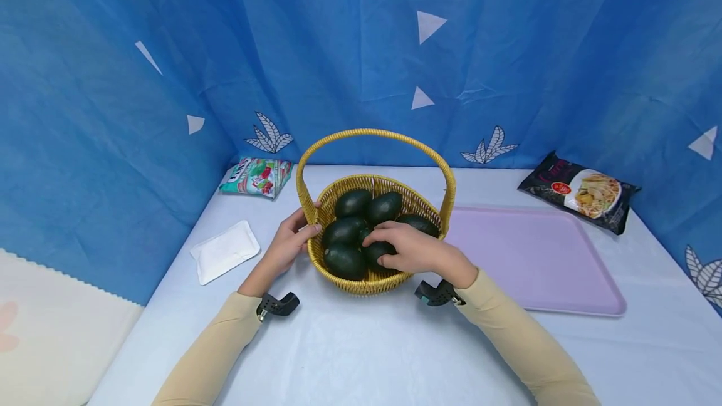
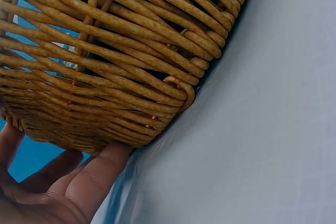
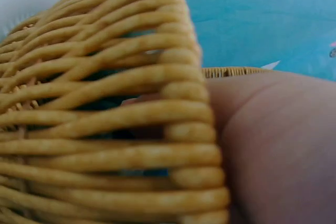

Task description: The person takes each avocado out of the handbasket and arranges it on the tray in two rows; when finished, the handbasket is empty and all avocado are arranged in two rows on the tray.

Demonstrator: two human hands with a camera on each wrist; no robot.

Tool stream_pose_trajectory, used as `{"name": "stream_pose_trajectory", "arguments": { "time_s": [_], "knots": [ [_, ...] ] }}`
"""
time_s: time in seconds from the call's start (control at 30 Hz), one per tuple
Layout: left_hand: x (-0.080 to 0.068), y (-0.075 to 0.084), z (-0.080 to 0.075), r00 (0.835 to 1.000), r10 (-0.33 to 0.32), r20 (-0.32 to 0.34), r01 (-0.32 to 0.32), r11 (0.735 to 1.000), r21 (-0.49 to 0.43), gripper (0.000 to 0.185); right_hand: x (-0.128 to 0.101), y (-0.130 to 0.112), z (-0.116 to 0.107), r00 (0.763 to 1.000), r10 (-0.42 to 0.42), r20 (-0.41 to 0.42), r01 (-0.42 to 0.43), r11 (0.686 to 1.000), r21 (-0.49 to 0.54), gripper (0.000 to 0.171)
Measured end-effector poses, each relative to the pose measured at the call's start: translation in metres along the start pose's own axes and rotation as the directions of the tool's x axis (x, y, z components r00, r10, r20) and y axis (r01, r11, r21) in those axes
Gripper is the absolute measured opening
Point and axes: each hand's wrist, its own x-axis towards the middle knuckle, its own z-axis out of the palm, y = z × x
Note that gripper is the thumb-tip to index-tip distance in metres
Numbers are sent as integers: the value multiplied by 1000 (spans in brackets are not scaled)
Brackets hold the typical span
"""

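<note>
At the far left lay a flat white pouch (image 1: 225,250), and behind it a green and red snack packet (image 1: 256,176) whose lettering was too small to read. The left hand (image 1: 291,240) gripped the woven yellow wicker basket (image 1: 361,283) at its left rim, thumb over the edge. The right hand (image 1: 410,248) reached inside, fingers curled over one dark green oval fruit (image 1: 376,252). Rightward sat a pale pink tray (image 1: 536,262) and a black noodle packet (image 1: 581,191), its print illegible.
</note>
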Motion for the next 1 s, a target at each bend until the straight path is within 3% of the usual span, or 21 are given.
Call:
{"name": "stream_pose_trajectory", "arguments": {
  "time_s": [0.5, 1.0],
  "knots": [
    [0, -2, 0, 999, 40, -4, -40, 999, 20, 56, -2, 2, 6, 1000, 18, -18, -18, 1000, 21, 39],
    [0, -2, 0, 1000, 20, -6, -20, 1000, -1, 55, -1, 7, 8, 999, 6, -46, -4, 999, 48, 39]
  ]
}}
